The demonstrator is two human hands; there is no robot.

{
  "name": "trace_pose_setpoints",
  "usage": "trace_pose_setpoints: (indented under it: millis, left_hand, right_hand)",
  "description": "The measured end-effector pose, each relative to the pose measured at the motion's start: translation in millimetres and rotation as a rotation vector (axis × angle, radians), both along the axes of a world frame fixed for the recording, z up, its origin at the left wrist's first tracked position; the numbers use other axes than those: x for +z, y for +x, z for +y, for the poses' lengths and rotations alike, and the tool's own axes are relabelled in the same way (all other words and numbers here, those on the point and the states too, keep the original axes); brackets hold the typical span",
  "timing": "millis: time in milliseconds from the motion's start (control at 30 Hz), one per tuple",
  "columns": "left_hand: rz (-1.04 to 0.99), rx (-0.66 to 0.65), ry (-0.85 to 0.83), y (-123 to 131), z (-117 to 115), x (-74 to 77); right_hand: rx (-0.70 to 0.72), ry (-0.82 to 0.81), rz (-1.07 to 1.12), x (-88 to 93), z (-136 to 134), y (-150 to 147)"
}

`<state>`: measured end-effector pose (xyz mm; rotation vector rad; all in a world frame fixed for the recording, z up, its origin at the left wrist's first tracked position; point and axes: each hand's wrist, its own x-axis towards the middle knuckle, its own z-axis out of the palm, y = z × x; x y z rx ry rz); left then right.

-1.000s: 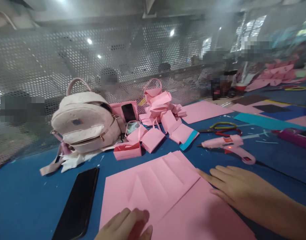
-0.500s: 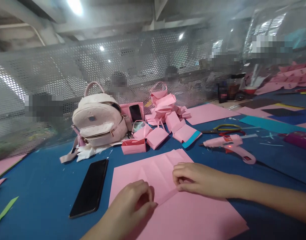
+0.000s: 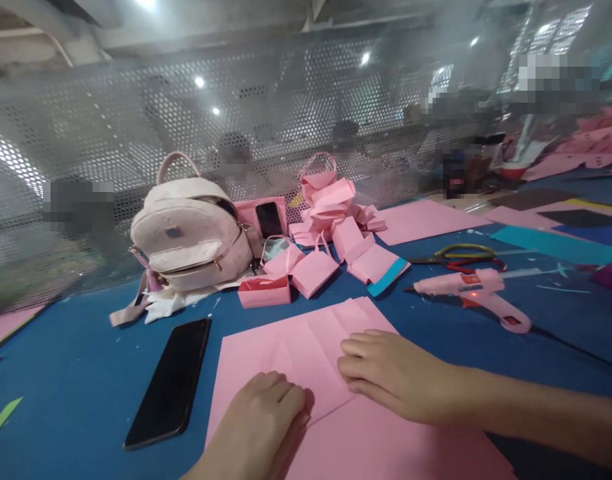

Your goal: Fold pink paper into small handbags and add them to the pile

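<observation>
A creased sheet of pink paper (image 3: 313,337) lies on top of larger pink sheets (image 3: 381,440) in front of me. My left hand (image 3: 269,417) is at the creased sheet's near edge, its fingers curled and closed, thumb low against the paper. On the same sheet's right side rests my right hand (image 3: 389,377), fingers bent and held together over the edge. Both hands' fingertips are partly hidden, but they appear to grip the near edge between them. To the right, a pink glue gun (image 3: 479,293) with a lit red light lies on its side.
A black phone (image 3: 171,383) lies left of the paper. Behind stand a pale backpack (image 3: 193,233), small pink paper bags (image 3: 313,273) and an open pink paper box (image 3: 265,292). Scissors (image 3: 461,257) lie beyond the glue gun, whose cord (image 3: 576,347) trails right. A perforated metal screen (image 3: 271,120) closes the back.
My left hand has rolled over, its fingers and thumb closing at the paper's edge. The right hand's fingers have flattened lower onto the sheet. The view has shifted slightly.
</observation>
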<state>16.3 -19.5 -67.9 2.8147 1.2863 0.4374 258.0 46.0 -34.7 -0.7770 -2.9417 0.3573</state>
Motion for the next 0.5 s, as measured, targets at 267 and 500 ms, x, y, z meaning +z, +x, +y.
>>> trace_pose_setpoints:
  millis: [267,500]
  left_hand:
    - [0.030,0.024,0.301,1,2,-11.7]
    - [0.133,0.022,0.408,9,0,1.2]
  right_hand:
    - [0.045,0.143,0.035,-17.2,3,1]
    - [0.015,0.046,0.092,-17.8,1,1]
